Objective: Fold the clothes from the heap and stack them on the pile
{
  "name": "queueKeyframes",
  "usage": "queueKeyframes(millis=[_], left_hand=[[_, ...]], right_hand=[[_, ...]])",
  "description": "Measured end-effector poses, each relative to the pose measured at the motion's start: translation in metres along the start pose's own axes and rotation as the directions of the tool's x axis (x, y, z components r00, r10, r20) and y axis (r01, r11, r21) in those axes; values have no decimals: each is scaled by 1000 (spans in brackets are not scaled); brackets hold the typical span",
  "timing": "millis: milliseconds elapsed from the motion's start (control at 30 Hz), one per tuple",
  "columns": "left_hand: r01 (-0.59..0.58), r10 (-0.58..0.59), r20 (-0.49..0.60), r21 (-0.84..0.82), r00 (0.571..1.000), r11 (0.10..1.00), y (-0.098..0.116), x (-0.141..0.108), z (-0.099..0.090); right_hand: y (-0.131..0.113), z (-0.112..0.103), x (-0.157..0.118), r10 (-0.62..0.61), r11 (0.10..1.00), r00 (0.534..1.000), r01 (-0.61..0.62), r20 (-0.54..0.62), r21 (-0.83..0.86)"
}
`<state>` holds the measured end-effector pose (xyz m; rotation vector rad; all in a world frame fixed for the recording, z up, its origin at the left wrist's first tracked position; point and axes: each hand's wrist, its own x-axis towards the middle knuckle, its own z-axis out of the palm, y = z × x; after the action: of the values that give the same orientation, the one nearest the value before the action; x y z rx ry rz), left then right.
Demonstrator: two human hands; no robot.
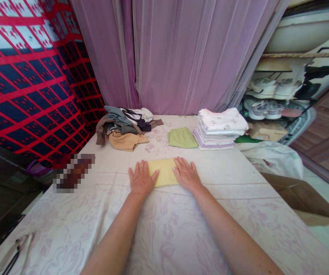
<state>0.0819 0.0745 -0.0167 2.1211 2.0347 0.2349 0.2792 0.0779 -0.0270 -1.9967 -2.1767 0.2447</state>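
A yellow folded cloth (164, 173) lies flat in the middle of the table, a neat rectangle. On its left edge rests my left hand (142, 177), fingers stretched out and the thumb over the cloth. My right hand (187, 173) lies flat at the opposite edge, its fingertips on the cloth's upper right corner. Just beyond, a green folded garment (182, 138) with a gathered waistband sits beside a stack of folded white and lilac cloths (221, 128). Farther left is a loose heap of crumpled clothes (124, 126) in grey, brown, tan and white.
A pale floral cloth covers the table (164, 229). Purple curtains (181, 57) hang behind it. To the right stand a shoe rack (270, 91) and an open cardboard box (304, 194). Glasses (15, 248) lie near the left edge, and a pixelated patch hides something farther up.
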Motion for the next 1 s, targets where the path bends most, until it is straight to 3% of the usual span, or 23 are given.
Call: queueKeyframes(millis=[167,367,500,633,767,900,933,1000], left_hand=[[52,-52,13,0,999,999,-24,-5,-11],[105,-113,-67,-113,991,988,-33,-5,-12],[161,-170,-43,-165,984,973,-25,-2,-18],[201,-200,19,-107,980,974,-16,3,-26],[205,-205,9,-96,979,974,-11,7,-27],[140,-156,-38,-269,987,953,-7,8,-23],[148,-169,-24,-376,985,915,-6,8,-22],[224,-240,60,-624,969,748,-4,8,-20]], right_hand=[[3,3,0,10,999,996,-6,-84,51],[20,6,-2,225,973,925,-199,-307,114],[23,7,-2,269,962,917,-241,-294,128],[22,8,0,267,960,924,-232,-273,157],[24,8,1,256,963,931,-223,-259,149],[24,8,1,243,966,936,-211,-254,148],[24,8,1,241,967,936,-208,-257,148],[24,8,1,237,968,935,-203,-263,147]])
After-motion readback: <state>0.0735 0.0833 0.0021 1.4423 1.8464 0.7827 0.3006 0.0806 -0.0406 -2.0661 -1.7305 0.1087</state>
